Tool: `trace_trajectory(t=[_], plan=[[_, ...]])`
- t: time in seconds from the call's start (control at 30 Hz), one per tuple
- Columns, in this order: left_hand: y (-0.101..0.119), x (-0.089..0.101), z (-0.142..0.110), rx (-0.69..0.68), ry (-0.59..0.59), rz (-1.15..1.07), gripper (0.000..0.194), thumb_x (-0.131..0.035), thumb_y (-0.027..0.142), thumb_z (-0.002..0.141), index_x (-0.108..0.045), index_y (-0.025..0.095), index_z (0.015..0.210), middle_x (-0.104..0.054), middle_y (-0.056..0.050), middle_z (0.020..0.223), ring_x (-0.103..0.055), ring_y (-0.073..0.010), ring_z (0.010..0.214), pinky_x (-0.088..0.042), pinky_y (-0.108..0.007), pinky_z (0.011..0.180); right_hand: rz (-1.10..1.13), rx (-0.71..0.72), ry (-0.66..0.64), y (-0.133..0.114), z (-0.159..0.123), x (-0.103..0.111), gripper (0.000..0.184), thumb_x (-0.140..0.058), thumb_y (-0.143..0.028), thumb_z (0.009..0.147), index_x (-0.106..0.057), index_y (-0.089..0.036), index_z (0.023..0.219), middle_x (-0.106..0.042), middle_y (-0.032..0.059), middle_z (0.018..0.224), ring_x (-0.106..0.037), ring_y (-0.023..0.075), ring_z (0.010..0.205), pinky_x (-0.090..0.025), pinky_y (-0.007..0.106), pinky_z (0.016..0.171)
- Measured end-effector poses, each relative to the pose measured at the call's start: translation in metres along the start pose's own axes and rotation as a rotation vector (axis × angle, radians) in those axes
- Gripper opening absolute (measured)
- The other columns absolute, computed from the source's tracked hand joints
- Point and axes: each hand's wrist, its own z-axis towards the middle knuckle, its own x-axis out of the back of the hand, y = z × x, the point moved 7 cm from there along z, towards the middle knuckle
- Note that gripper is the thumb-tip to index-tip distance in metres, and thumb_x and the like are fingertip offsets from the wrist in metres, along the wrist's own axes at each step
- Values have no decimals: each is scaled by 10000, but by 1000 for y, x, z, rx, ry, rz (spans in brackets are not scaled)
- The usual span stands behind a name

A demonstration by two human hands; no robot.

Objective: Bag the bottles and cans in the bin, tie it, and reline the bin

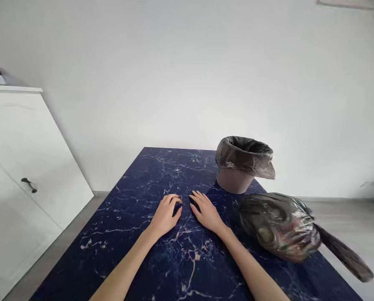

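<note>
My left hand (pixel 165 214) and my right hand (pixel 206 211) lie flat, palms down, side by side on a dark blue marble-patterned table (pixel 118 234). Fingers of both are stretched out and hold nothing. To the right of my right hand lies a full, tied-off dark plastic rubbish bag (pixel 279 225), its twisted tail reaching past the table's right edge. Behind it, at the far right of the table, stands a small brownish bin (pixel 235 179) lined with a dark bag (pixel 245 154) folded over its rim.
A white cabinet (pixel 20 167) with a dark handle (pixel 29 184) stands at the left, beside the table. A plain white wall is behind, and grey floor (pixel 347 217) shows on both sides of the table.
</note>
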Motion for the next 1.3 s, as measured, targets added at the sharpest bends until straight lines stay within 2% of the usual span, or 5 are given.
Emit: trace_trajectory(t=[0.63,0.77,1.07,1.17,1.3], plan=[[6,6,-1,-45,53,-13,155,-551,284,1064,-631,250,1193,-657,-105,1361,-639,-321,1309,-550,-549,1115,56,-3,27,-3,-5,4,510,-413,-390,1128,-603,-182,1553,-464,117,1708,-356,282,1634,-258,540,1358],[6,5,-1,-43,43,-19,164,-541,287,1069,-625,247,1204,-655,-108,1370,-630,-326,1324,-553,-558,1110,79,1,-6,-18,-23,20,496,-481,-405,1112,-604,-198,1546,-471,133,1702,-400,306,1611,-363,535,1314],[5,2,-1,-53,37,-38,166,-539,295,1066,-642,255,1191,-665,-99,1359,-640,-325,1322,-529,-584,1151,68,135,42,-51,-113,155,384,-486,-358,1142,-593,-381,1509,-629,15,1564,-622,200,1424,-515,369,1203],[5,2,-1,-55,48,-39,166,-538,292,1062,-646,258,1184,-669,-96,1352,-648,-324,1312,-535,-580,1148,-52,99,237,-33,-137,209,334,-537,-374,1116,-655,-368,1427,-694,17,1478,-665,226,1369,-577,364,1110],[5,4,-2,-57,60,-38,159,-544,298,1056,-650,264,1170,-677,-88,1340,-655,-323,1306,-541,-571,1145,-156,-167,552,24,-173,264,439,-554,-574,1043,-713,-316,1361,-709,62,1461,-717,295,1280,-618,286,628]])
